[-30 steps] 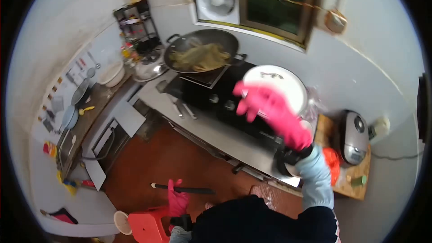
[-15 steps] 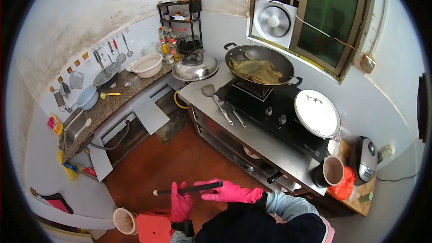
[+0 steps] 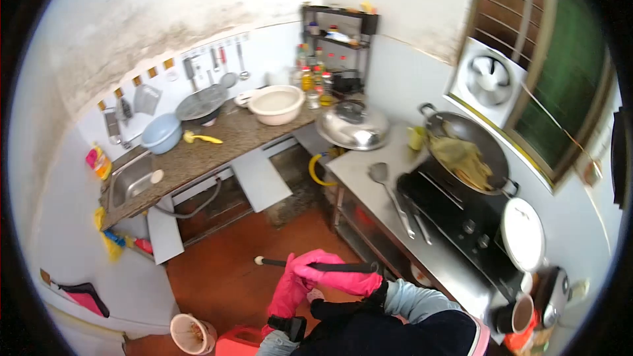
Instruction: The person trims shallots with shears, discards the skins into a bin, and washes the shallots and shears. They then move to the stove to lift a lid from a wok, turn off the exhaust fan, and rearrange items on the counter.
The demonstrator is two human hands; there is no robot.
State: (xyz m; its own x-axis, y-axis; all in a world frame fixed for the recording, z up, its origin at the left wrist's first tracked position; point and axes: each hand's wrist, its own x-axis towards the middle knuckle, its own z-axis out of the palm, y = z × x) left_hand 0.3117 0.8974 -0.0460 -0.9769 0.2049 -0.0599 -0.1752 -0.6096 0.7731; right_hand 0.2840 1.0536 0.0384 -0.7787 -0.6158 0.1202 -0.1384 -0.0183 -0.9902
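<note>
My left hand (image 3: 288,292), in a pink rubber glove, is closed around a thin black rod (image 3: 343,267) with a pale tip. My right hand (image 3: 336,277), gloved in the same pink, touches the left one and lies along the rod, its fingers pressed together over it. The rod is nearly level above the red floor (image 3: 244,250), its pale tip pointing left. Which fingers bear on it is partly hidden by the overlapping gloves.
A wok (image 3: 498,151) with leaves sits on the black stove (image 3: 455,214). A spatula (image 3: 392,194) lies on the steel counter. At left are a sink (image 3: 128,181) and blue basin (image 3: 161,135); a bin (image 3: 188,331) and red stool (image 3: 236,343) stand below.
The view has swung left, so the room appears shifted right. My two hands have come together on the rod, where a gap showed between them before.
</note>
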